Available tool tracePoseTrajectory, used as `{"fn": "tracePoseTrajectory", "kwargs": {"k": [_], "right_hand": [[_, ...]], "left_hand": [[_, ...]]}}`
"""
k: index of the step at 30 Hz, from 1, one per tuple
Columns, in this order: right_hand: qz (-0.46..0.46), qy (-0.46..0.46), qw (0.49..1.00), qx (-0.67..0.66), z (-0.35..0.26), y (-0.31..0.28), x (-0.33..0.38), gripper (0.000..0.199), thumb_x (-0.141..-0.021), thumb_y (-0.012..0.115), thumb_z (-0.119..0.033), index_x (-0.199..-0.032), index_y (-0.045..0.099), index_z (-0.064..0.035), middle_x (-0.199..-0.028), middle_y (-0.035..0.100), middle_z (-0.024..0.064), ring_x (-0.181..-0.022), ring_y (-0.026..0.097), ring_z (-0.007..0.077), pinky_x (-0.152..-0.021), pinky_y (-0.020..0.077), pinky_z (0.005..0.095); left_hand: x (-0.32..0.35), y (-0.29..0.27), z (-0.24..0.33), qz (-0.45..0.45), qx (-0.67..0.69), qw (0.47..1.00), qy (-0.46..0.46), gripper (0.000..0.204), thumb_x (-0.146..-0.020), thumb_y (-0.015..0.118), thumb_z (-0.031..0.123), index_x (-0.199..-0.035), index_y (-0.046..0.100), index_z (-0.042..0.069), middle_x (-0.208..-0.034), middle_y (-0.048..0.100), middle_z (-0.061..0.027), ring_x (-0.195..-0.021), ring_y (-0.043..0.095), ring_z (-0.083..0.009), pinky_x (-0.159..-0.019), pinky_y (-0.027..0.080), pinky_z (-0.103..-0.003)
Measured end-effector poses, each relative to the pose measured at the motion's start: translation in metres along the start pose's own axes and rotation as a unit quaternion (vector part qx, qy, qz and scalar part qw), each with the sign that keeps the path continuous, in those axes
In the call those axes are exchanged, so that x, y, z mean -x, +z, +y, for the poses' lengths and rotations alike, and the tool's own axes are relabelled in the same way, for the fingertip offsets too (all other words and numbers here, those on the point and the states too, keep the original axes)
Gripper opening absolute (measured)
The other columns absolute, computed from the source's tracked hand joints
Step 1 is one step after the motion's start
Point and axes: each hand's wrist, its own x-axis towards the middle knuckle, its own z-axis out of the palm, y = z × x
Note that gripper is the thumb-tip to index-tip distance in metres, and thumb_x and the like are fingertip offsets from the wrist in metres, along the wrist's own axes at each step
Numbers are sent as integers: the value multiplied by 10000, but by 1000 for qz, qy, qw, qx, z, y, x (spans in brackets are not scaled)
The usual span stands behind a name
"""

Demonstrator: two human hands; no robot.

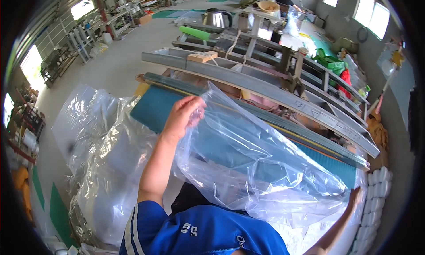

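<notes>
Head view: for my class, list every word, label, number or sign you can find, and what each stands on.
Beam: dark handwritten marks, partly unclear; not copied here.
Blue shirt: white chest lettering; not copied here.
Plastic sheet: no text I can make out.

white lettering [190,229]: blue shirt [212,233] | handwritten marks [325,119]: grey metal beam [248,83]

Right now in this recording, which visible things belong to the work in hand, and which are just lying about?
In the work:
- clear plastic sheet
- left hand, gripping its upper corner
- right hand, at its right end
- teal surface beneath it

Apparently just lying about:
- metal kettle
- light-green roll
- wooden block
- green plastic bag
</notes>
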Motion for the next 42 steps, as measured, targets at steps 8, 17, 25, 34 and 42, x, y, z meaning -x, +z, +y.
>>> {"fn": "tracePoseTrajectory", "kwargs": {"k": [8,17,25,34,42], "right_hand": [[107,-280,771,-562,-275,-257,58,137,-831,580,12,-961,622,0,-916,657,72,-864,612,150,-775,467,262],[-97,-560,544,-618,-417,-352,165,184,-816,646,-87,-984,617,-17,-944,645,140,-856,615,254,-747,479,336],[-174,-478,535,-674,-430,-350,190,195,-844,630,-104,-1011,612,-4,-868,633,116,-824,597,183,-720,467,285],[-47,-427,517,-741,-420,-351,185,81,-890,538,-24,-838,567,31,-755,591,79,-718,548,129,-654,442,251],[158,-382,583,-699,-390,-412,153,99,-911,504,-24,-816,521,-2,-665,507,19,-620,445,66,-567,377,207]], "left_hand": [[64,84,4,-168,99,981,-6,312,-809,570,118,-1079,598,-36,-748,598,-48,-683,549,-111,-557,395,-202],[94,97,5,-177,27,982,67,162,-838,630,107,-989,610,54,-886,557,40,-801,481,-30,-717,396,-192],[104,77,-4,-105,82,989,59,188,-906,571,153,-986,627,-7,-835,610,-6,-712,507,-39,-652,402,-184],[89,48,-61,-86,-107,990,38,185,-848,518,131,-946,624,15,-820,608,-9,-750,535,-55,-663,414,-209],[94,11,-103,-43,-92,992,77,233,-878,521,171,-1059,559,30,-835,586,-7,-757,542,-80,-684,438,-229]]}}
